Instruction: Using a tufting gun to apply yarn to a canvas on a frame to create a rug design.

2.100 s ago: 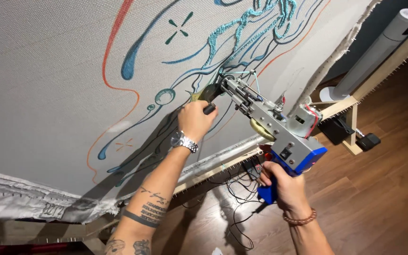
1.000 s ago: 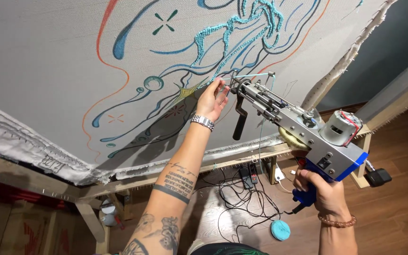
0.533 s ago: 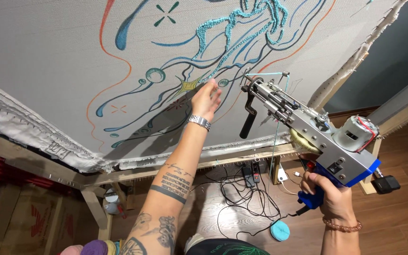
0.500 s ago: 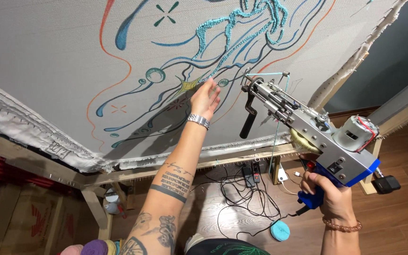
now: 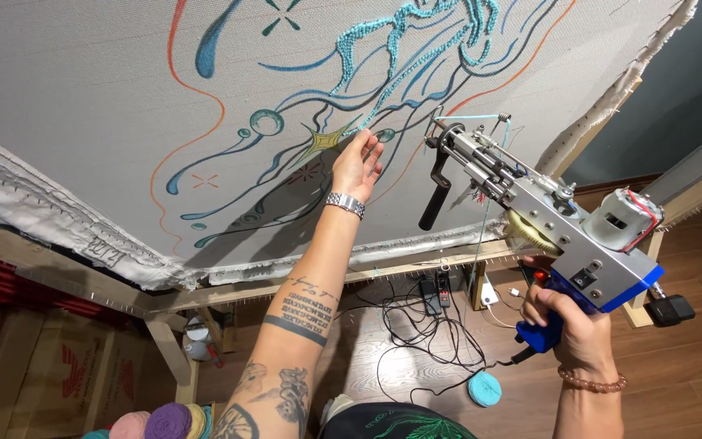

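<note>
A large grey cloth (image 5: 83,97) is stretched on a wooden frame (image 5: 229,290), drawn with blue, orange and teal lines; a part is filled with turquoise yarn loops (image 5: 392,32). My left hand (image 5: 357,164) lies flat on the cloth beside a yellow star shape (image 5: 321,140), fingers spread, a metal watch at the wrist. My right hand (image 5: 576,333) grips the blue handle of a tufting gun (image 5: 562,236). The gun's needle end (image 5: 440,134) points at the cloth just right of my left hand, with turquoise yarn running through it.
Black cables and a power strip (image 5: 436,297) lie on the wooden floor under the frame, near a turquoise yarn ball (image 5: 484,389). Several yarn cones (image 5: 164,423) stand at the bottom left beside cardboard boxes (image 5: 58,366). The frame's right post (image 5: 611,106) slants up.
My left hand let go of the gun's black front handle and moved onto the cloth. The gun has drawn slightly back from the cloth and to the right.
</note>
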